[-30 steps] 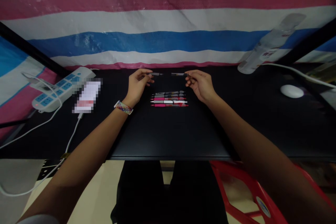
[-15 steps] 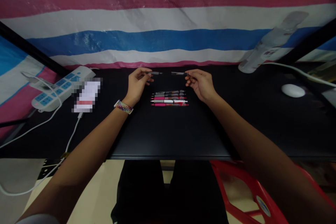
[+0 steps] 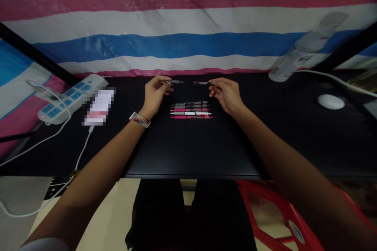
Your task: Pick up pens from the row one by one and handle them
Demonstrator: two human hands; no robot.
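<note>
Pinched in my left hand [image 3: 156, 91] is a slim grey pen [image 3: 176, 82] with its end pointing right. My right hand [image 3: 226, 93] grips a dark, partly clear pen [image 3: 200, 83] that points left. The two ends face each other with a gap between them, just above the desk. I cannot tell whether each is a whole pen or a part, since the fingers cover the outer ends. Below them several pens lie side by side in a row, among them a white and grey pen [image 3: 190, 113] and a pink and clear pen [image 3: 188, 117].
At the left are a white power strip [image 3: 60, 108] and a blurred-out phone [image 3: 100, 106] on a white cable [image 3: 82, 149]. To the right stand a clear bottle [image 3: 300, 53] and a white mouse [image 3: 330, 102]. A striped sheet [image 3: 188, 43] hangs behind the black desk [image 3: 191, 149].
Both hands keep their hold on the pens with almost no movement. The whole view has shifted very slightly.
</note>
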